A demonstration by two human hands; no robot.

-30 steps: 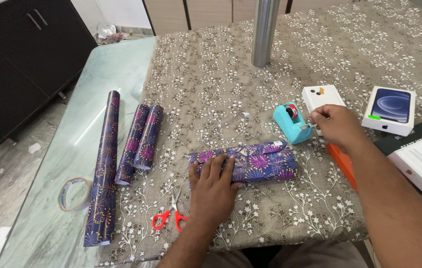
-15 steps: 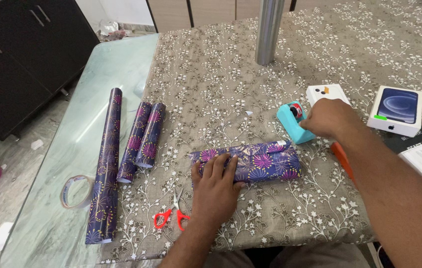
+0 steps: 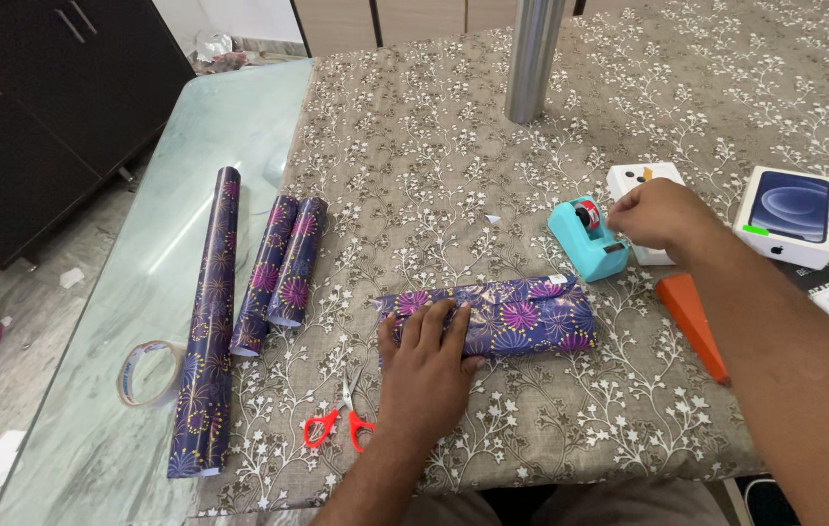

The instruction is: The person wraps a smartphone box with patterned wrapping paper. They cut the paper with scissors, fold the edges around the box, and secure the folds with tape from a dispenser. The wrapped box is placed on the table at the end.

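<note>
A box wrapped in purple firework-print paper (image 3: 524, 317) lies on the patterned tablecloth (image 3: 453, 166). My left hand (image 3: 424, 368) presses flat on its left end, fingers over the paper seam. My right hand (image 3: 658, 214) is at the right of a teal tape dispenser (image 3: 580, 244), fingers pinched together at its cutter end, where the tape comes off. The strip itself is too thin to make out. Red-handled scissors (image 3: 337, 424) lie just left of my left wrist.
One long roll (image 3: 205, 321) and two short rolls (image 3: 280, 273) of the same paper lie at left, with a tape ring (image 3: 147, 375) on the bare glass. A white box (image 3: 640, 177), a phone box (image 3: 790, 214) and an orange wedge (image 3: 692, 321) sit right. A metal pole (image 3: 534, 58) stands behind.
My right hand moved in onto the tape dispenser and then drew slightly right and up from it, uncovering the orange wedge. My left hand stayed pressed on the wrapped box.
</note>
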